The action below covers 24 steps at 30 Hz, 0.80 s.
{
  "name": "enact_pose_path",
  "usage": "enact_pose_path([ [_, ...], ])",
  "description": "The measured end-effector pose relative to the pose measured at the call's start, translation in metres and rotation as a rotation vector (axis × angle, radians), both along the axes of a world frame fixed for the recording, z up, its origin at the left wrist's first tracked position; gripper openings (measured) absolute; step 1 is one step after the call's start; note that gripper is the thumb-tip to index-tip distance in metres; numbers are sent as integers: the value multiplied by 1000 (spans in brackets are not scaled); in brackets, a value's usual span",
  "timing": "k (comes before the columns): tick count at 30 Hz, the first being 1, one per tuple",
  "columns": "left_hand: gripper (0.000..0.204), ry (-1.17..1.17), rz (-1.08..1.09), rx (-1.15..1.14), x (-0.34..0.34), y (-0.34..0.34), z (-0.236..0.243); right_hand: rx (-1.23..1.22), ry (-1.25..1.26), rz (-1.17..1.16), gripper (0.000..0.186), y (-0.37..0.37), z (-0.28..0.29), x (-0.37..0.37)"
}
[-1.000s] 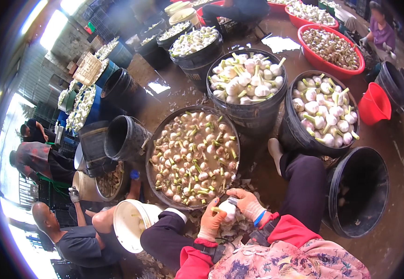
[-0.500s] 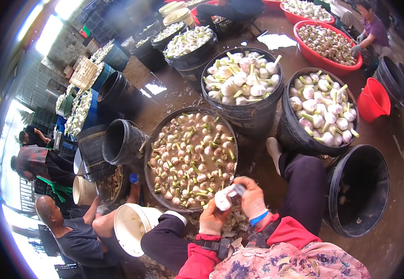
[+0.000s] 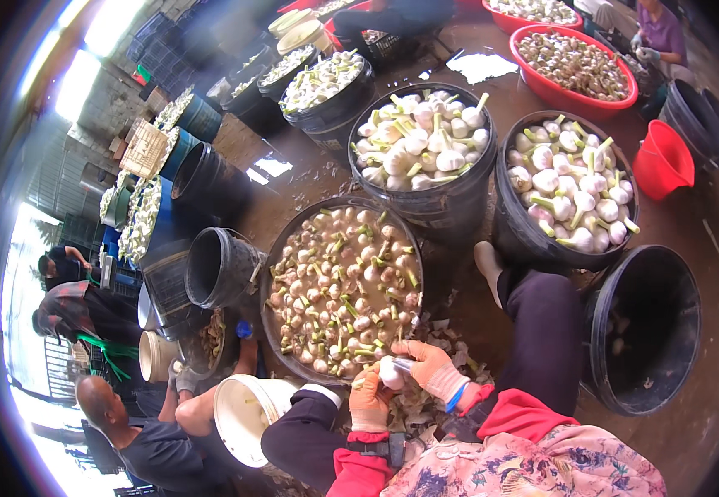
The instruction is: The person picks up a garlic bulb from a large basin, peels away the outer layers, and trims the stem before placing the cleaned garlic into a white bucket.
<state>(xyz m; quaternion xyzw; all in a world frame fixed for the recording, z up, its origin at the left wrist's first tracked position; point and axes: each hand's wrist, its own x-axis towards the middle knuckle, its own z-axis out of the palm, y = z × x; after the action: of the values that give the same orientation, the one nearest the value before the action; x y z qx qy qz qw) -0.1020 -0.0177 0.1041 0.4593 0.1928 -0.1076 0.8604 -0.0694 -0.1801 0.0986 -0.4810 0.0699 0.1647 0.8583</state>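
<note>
My gloved left hand (image 3: 369, 399) is closed around a white garlic bulb (image 3: 391, 373) with a green stem. My gloved right hand (image 3: 432, 369) grips a small metal tool (image 3: 402, 364), which looks like a short blade, against that bulb. Both hands are just below a wide dark tub (image 3: 270, 306) of murky water full of unpeeled garlic (image 3: 347, 282). Peeled skins (image 3: 454, 344) lie on the floor around my hands, between my legs.
Dark buckets of white garlic (image 3: 421, 141) (image 3: 566, 186) stand ahead. A hollow black bucket (image 3: 641, 327) is right, a cream bucket (image 3: 243, 418) left, a red basin (image 3: 574, 66) behind. Co-workers (image 3: 152, 443) (image 3: 657, 41) sit nearby; my legs (image 3: 541, 331) flank the tub.
The bulb and both hands have turned and shifted slightly, the right hand ending lower than half a second ago. The co-worker at top right has moved hands; the view has shifted a little.
</note>
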Motion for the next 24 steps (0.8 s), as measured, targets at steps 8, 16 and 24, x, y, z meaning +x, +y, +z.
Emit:
enact_pose_path([
  [8,28,-113,-82,-54,7,-13,24,-818,-4,145,25,-20,-22,8],
  [16,23,-155,-39,483,1,-23,20,-298,-17,-20,47,-7,-7,0],
  [24,27,-88,-8,185,-5,-26,16,-661,52,124,51,-12,7,4],
])
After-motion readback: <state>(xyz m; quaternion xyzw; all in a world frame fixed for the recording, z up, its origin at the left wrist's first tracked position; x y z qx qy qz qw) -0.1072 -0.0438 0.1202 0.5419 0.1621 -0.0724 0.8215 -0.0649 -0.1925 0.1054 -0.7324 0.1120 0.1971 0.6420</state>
